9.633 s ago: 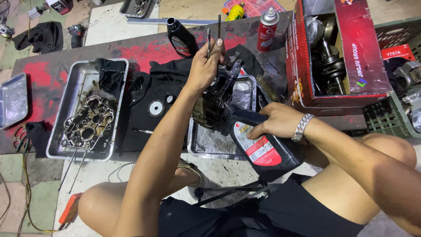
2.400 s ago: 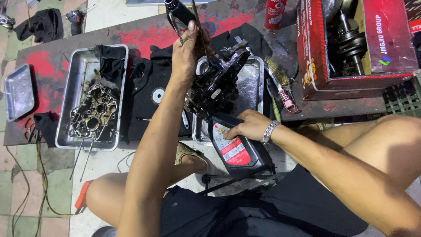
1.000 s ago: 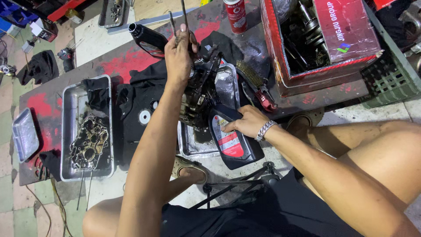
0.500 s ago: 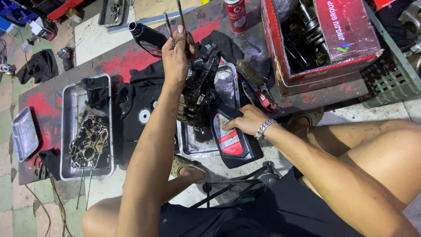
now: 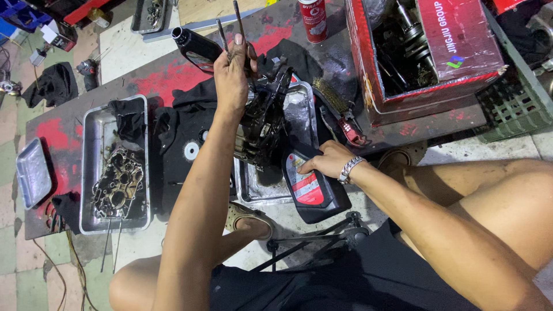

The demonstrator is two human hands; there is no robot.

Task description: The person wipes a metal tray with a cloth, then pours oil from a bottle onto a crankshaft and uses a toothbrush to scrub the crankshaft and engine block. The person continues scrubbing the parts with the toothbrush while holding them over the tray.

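Up top, left hand (image 5: pixel 233 72) grip clamping engine case (image 5: pixel 262 124) studs, right hand (image 5: pixel 324 163) grip tipping oil bottle (image 5: pixel 311 184) beside it

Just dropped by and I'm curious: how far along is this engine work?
Done: one engine cover lies stripped in a metal tray. In hand: the left hand holds the engine block by its long studs, tilted over another tray, while the right hand tips an oil bottle against it. Left: parts wait in the red box.
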